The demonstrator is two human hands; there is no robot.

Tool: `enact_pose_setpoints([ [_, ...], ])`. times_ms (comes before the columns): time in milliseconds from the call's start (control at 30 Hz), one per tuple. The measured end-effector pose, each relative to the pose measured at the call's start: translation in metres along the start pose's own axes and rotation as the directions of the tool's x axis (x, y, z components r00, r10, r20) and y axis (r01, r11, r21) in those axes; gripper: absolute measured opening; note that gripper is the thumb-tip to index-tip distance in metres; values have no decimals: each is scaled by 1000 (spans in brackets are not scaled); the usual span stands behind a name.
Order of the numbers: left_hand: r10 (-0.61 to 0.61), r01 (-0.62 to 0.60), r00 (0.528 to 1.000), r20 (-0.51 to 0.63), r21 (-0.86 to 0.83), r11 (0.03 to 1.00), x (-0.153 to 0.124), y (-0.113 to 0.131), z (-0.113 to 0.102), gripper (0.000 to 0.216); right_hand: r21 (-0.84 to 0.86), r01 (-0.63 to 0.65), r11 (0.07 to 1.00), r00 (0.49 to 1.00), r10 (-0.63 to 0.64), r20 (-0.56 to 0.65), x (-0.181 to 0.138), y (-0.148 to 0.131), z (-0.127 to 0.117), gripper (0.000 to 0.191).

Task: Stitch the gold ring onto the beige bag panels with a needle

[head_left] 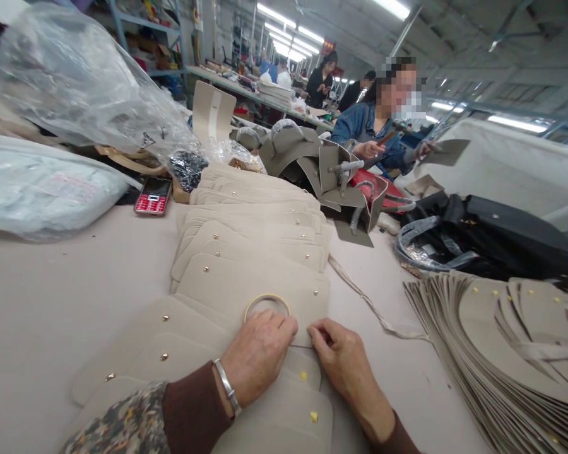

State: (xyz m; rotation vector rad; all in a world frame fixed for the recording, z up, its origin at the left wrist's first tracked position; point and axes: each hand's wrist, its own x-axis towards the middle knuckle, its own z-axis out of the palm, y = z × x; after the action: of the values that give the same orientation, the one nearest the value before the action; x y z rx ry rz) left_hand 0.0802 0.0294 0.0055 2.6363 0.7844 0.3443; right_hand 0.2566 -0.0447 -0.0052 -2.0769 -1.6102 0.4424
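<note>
My left hand (pixel 259 353) is closed on a thin yellow-edged roll of tape (pixel 267 296), its ring standing up beyond my knuckles. Beneath it lies a beige leather-like panel (pixel 260 277) with a metal stud near each side. Thumb and fingertips of my right hand (pixel 345 359) are pinched together by that panel's right edge; whatever they hold is too small to make out. Closer to me, more beige panels (pixel 274 416) overlap under my left wrist. Small yellow pieces (pixel 313 417) cover studs on their right side, while bare metal studs (pixel 164 357) show on the left.
A fanned stack of beige panels (pixel 483 353) lies at right, near a black bag (pixel 511 233). A red phone (pixel 153 197) and plastic-wrapped bundles (pixel 42 183) are at left. Across the table, a co-worker (pixel 360 126) handles pieces behind grey-beige bag parts (pixel 293 151).
</note>
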Motion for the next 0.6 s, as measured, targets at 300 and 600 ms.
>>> enact_pose_setpoints([
  [300, 178, -234, 939, -293, -166, 958, -4, -12, -4, 16, 182, -22, 983, 953, -35, 301, -10, -6, -20, 23],
  [600, 209, -239, 917, -338, -49, 970, -5, -8, -2, 35, 275, 474, 837, 880, -438, -184, -8, -25, -20, 17],
])
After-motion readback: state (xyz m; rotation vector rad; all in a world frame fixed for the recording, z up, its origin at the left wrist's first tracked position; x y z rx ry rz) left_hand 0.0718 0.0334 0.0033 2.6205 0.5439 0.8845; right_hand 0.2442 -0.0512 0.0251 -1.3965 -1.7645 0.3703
